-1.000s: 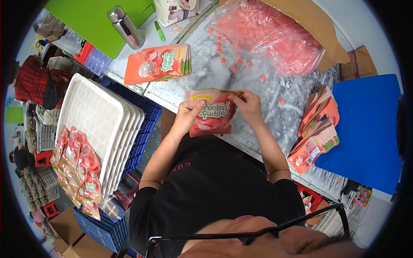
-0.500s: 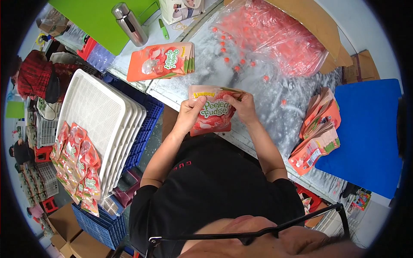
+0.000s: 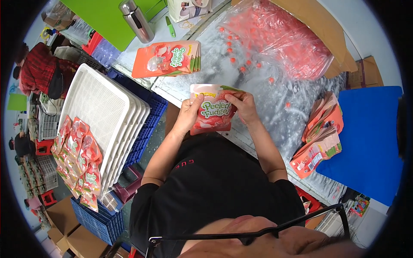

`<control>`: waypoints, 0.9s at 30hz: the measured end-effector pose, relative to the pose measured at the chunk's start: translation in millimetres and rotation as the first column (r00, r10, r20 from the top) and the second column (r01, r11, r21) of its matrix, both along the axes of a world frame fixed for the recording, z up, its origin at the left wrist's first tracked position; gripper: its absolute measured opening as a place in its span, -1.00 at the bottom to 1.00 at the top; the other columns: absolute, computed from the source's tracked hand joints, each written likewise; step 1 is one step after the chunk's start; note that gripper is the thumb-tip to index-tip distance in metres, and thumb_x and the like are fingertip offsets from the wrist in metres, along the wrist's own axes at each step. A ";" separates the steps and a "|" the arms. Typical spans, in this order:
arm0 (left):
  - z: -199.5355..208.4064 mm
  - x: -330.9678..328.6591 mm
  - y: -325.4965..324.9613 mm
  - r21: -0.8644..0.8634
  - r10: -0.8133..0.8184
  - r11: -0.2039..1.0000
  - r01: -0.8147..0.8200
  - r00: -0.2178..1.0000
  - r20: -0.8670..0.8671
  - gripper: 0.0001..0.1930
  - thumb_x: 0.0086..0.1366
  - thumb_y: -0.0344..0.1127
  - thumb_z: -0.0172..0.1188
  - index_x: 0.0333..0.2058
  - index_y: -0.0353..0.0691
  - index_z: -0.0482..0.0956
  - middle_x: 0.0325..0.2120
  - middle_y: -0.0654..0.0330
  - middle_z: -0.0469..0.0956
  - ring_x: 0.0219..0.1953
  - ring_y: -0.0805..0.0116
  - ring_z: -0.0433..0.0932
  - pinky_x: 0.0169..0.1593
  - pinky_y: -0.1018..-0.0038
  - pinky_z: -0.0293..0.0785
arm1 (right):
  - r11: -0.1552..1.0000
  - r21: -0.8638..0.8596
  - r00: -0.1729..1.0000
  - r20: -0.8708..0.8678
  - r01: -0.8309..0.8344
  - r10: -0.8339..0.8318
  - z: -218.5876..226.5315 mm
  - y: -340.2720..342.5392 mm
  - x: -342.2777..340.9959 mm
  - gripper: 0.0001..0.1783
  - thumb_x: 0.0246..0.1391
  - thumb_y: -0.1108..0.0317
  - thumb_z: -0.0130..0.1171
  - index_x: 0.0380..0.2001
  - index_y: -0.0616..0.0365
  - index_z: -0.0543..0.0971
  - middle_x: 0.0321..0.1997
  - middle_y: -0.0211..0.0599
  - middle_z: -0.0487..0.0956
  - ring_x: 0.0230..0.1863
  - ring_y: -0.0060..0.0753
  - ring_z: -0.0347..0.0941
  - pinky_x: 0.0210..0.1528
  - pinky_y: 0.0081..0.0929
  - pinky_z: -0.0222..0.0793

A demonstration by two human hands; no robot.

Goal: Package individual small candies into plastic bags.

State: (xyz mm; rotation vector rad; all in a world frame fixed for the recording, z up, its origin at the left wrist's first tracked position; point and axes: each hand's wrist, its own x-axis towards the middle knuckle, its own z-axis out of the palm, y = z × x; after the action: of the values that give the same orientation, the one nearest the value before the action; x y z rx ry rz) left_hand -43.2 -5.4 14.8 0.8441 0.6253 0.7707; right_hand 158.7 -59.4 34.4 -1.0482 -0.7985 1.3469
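Note:
Between my two hands is a pink-and-red candy pouch (image 3: 215, 112), held up over the near edge of the worktable. My left hand (image 3: 189, 112) pinches its upper left side, thumb on the front. On the upper right side, my right hand (image 3: 244, 107) grips it the same way. The fingers behind the pouch are hidden. Beyond it to the left lies a flat stack of matching pouches (image 3: 165, 59). Two fanned bundles of pouches (image 3: 316, 150) rest on the table to the right. Loose red candy balls (image 3: 243, 69) are scattered beyond my hands.
A clear plastic bag of red balls (image 3: 284, 38) fills the far side, by a cardboard box flap (image 3: 331, 30). Stacked white trays (image 3: 97, 94) at left bear filled pouches (image 3: 81, 155). A steel flask (image 3: 137, 21), green knife (image 3: 170, 28) and blue board (image 3: 365, 142) stand around.
The surroundings have shifted slightly in view. My hands keep the same two-handed hold on the pouch, with hardly any movement.

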 end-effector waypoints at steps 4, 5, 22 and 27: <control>-0.4 -4.1 -1.0 0.079 0.050 0.996 -0.043 0.995 -0.091 -0.66 0.45 -0.19 0.03 -0.15 -0.40 0.59 -0.25 0.11 0.64 -0.24 0.44 0.60 -0.16 0.47 0.56 | 1.000 0.024 1.000 -0.010 0.017 -0.017 -3.1 4.2 -5.0 -0.79 0.10 0.54 0.20 -0.17 0.35 0.63 -0.23 -0.17 0.68 -0.25 -0.49 0.59 -0.14 -0.54 0.51; 0.2 -4.6 -0.5 0.097 0.035 0.995 -0.027 0.996 -0.077 -0.68 0.45 -0.21 0.03 -0.18 -0.40 0.60 -0.26 0.11 0.64 -0.25 0.45 0.60 -0.17 0.48 0.57 | 0.999 0.037 1.000 -0.010 0.023 -0.022 -4.2 5.5 -6.6 -0.79 0.10 0.54 0.20 -0.17 0.35 0.63 -0.23 -0.17 0.68 -0.25 -0.49 0.59 -0.14 -0.54 0.51; -0.1 -22.6 2.4 0.037 0.137 0.990 -0.138 0.990 0.027 -0.77 0.39 -0.30 0.15 -0.25 -0.36 0.67 -0.38 0.20 0.67 -0.39 0.58 0.58 -0.28 0.60 0.52 | 0.997 0.071 0.999 0.014 0.036 -0.037 -23.6 18.1 -21.6 -0.77 0.14 0.52 0.20 -0.12 0.30 0.63 -0.21 -0.28 0.67 -0.24 -0.56 0.57 -0.14 -0.55 0.50; -0.7 -33.9 3.8 0.103 0.141 0.986 -0.128 0.981 -0.131 -0.77 0.35 -0.30 0.19 -0.27 -0.42 0.65 -0.37 0.12 0.67 -0.34 0.49 0.61 -0.24 0.53 0.58 | 1.000 0.017 0.999 0.032 0.007 -0.008 -25.1 18.4 -21.4 -0.81 0.12 0.49 0.24 -0.18 0.28 0.63 -0.28 -0.34 0.67 -0.30 -0.62 0.53 -0.19 -0.62 0.45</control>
State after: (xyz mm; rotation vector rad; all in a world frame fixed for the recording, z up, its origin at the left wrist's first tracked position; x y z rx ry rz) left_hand -77.1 -1.6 14.0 0.9545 0.7800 0.8743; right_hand 137.2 -41.0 9.2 -1.0607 -0.8275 1.3182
